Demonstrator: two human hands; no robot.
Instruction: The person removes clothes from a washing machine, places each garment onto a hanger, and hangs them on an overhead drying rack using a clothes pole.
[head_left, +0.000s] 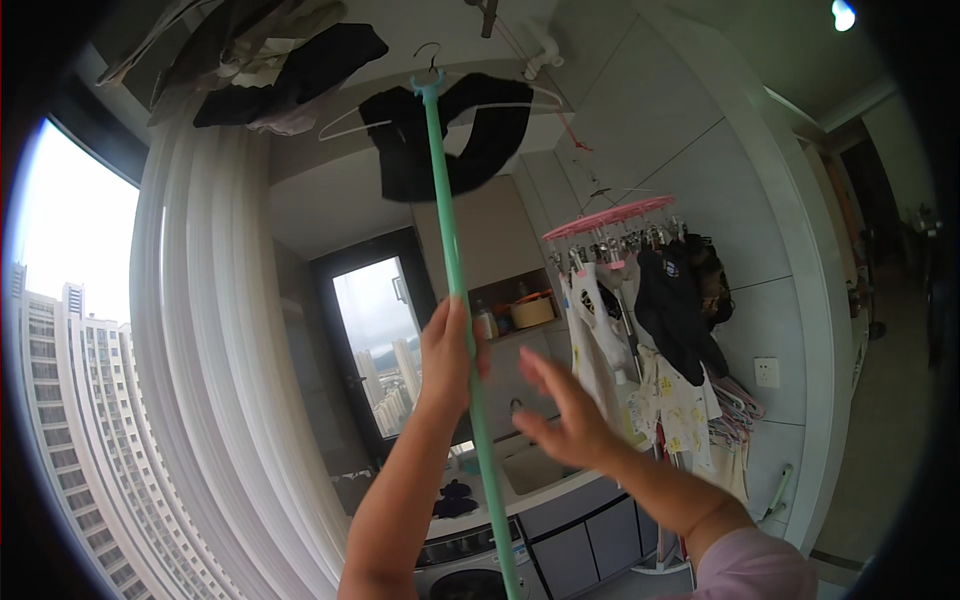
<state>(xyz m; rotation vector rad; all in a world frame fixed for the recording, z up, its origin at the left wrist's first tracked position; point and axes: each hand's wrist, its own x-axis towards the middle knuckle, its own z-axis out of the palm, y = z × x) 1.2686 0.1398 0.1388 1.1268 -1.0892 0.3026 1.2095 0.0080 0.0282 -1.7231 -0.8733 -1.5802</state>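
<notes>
My left hand [449, 352] is wrapped round a long green clothes pole [448, 230], which stands nearly upright. A blue forked tip [427, 87] tops the pole, up by the hook of a white clothes hanger [352, 129]. On that hanger hangs a black garment [497, 125], high overhead. Just right of the pole, my right hand [567, 415] is in the air with its fingers apart, a little blurred, holding nothing.
More clothes [290, 75] hang at the upper left, above a pale curtain [215, 330] beside the window. To the right hangs a pink clip hanger [610, 216] with socks and small garments. Below are a sink [545, 466] and a washing machine [462, 582].
</notes>
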